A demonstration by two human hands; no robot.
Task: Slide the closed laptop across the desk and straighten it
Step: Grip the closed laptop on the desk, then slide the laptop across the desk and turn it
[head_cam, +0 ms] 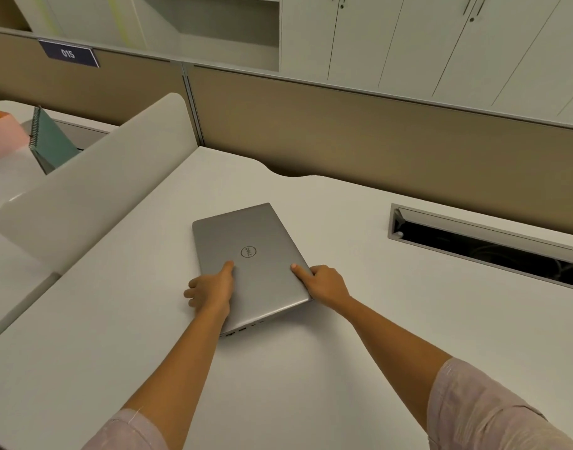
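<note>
Laptop [249,264], silver and shut, lies skewed on the white desk [359,336], its long edges running diagonally to the desk's front. The left hand [210,290] clasps its left edge, thumb pressed flat on the lid near the round logo. The right hand [325,282] grips the right edge, thumb laid on the lid and fingers curled down the side. Nothing lies near the laptop; a long cable slot [486,245] is cut into the desk well to its right. A rounded white divider [93,190] fences the left side, and beyond it stand a green spiral notebook [51,141] and a pink holder [2,138]. Tan partition panels [376,141] back the desk, pale cabinets above them.
</note>
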